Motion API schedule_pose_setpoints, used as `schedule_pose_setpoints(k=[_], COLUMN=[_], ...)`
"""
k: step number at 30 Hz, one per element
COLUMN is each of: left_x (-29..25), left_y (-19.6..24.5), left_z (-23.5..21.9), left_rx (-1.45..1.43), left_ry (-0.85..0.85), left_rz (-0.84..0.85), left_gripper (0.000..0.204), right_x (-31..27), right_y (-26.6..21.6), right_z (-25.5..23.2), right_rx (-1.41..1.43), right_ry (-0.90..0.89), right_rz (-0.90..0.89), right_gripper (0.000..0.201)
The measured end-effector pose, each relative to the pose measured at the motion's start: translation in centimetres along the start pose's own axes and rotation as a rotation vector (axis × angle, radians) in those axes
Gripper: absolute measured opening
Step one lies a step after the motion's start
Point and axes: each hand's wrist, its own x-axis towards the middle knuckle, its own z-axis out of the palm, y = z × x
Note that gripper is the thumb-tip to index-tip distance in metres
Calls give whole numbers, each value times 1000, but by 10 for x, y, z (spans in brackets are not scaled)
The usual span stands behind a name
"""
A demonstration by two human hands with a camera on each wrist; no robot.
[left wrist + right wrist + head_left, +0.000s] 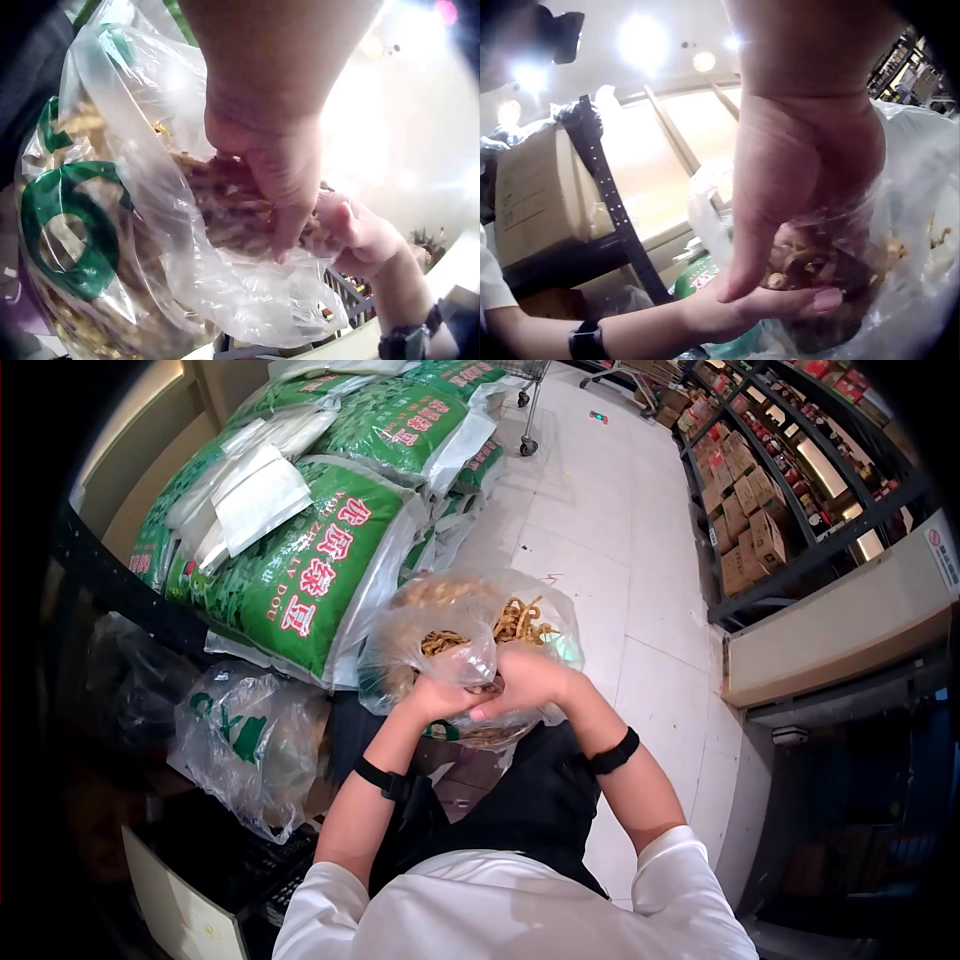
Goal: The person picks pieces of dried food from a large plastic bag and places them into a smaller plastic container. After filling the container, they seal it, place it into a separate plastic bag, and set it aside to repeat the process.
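A big clear plastic bag (400,605) with green print stands in front of the body, full of thin, twisted brown dried strips (520,622). At its mouth, the left hand (445,695) and right hand (530,680) come together. Between them they grip a clear plastic bag (232,210) packed with brown pieces. In the left wrist view the left hand (274,165) grips it from above, with the right hand (367,236) at its far end. The right wrist view shows the right hand (802,165) over brown pieces (802,262), the left thumb lying along the near side.
Green printed sacks (330,570) are piled at the left, with white bags (260,495) on top. Another clear bag (250,735) with green print sits below them. Shelves with cartons (745,540) line the right side of the tiled aisle (575,520); a cart (530,410) stands at the back.
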Motion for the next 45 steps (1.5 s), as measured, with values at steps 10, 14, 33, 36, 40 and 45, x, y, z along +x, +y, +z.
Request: schedule_pose_setpoints(k=[10, 14, 33, 36, 40, 45], left_x=[6, 0, 0, -1, -5, -5], left_y=[-13, -5, -8, -7, -11, -22], left_z=[1, -2, -4, -5, 0, 3], left_rx=[143, 262, 182, 158, 83, 12], left_ry=[66, 15, 120, 85, 34, 28], left_rz=[87, 93, 114, 35, -21, -72], left_gripper=[45, 39, 51, 64, 63, 64], right_x=[-27, -27, -29, -31, -16, -9], right_y=[-3, -5, 2, -8, 8, 9], right_z=[9, 12, 9, -2, 3, 3], right_rx=[-40, -115, 6, 112, 252, 463], right_ry=[339, 207, 370, 77, -109, -96], right_rz=[5, 75, -125, 44, 88, 61], right_gripper=[71, 70, 77, 72, 65, 63])
